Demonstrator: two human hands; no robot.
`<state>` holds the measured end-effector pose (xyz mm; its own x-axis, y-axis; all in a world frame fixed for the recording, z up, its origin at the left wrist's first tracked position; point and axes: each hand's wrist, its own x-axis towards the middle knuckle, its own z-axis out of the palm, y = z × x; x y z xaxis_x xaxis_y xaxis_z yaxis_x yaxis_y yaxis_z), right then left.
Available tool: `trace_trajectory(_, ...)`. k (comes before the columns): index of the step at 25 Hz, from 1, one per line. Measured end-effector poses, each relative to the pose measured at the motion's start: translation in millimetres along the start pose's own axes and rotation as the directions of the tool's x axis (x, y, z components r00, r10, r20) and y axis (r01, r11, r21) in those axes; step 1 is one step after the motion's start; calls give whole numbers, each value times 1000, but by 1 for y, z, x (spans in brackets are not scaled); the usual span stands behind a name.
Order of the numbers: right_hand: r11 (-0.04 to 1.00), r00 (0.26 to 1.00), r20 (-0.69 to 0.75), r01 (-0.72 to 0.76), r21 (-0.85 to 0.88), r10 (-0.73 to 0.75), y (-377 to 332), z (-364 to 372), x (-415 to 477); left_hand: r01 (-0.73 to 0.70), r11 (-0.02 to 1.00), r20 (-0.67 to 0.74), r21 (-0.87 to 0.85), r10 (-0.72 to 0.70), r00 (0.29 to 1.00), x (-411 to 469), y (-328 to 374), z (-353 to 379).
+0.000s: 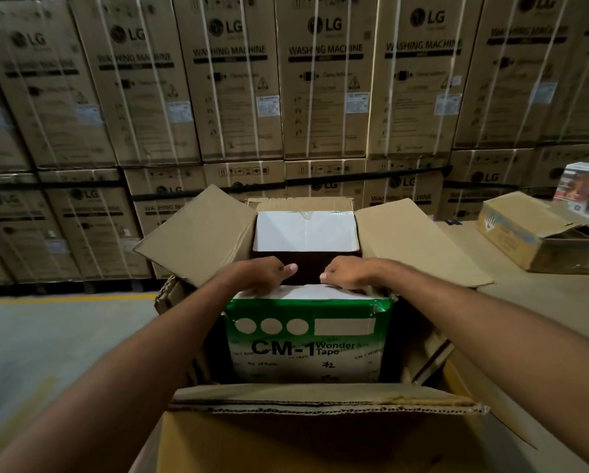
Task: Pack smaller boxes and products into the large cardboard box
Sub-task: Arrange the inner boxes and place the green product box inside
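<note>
Over the open large cardboard box [204,233], left hand [269,272] and right hand [348,273] curl fingers round the top far edge of a green Wonder Tape box [306,339] standing inside its near end. A white box [305,230] fills the far end.

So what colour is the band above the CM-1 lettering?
Green band with white circles, head view.

tape box [306,339]: showing green band, white circles, black lettering
large cardboard box [419,240]: showing plain brown
</note>
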<state>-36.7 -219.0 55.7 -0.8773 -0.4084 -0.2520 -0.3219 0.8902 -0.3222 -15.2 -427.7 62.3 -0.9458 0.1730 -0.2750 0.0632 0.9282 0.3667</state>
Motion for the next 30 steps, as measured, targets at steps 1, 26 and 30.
trace_trajectory(1,1000,999,-52,14,14,-14,0,-3,-1,-34,999,-40,15,34,999,-1,-1,-4)
trace_trajectory(26,988,957,264,84,126,-116,-58,-55,-100,-368,930,427,-2,333,841,-110,9,-79)
trace_trajectory(30,1000,996,86,-3,-30,5,-38,-53,-44,-290,951,317,103,245,916,-49,1,-77)
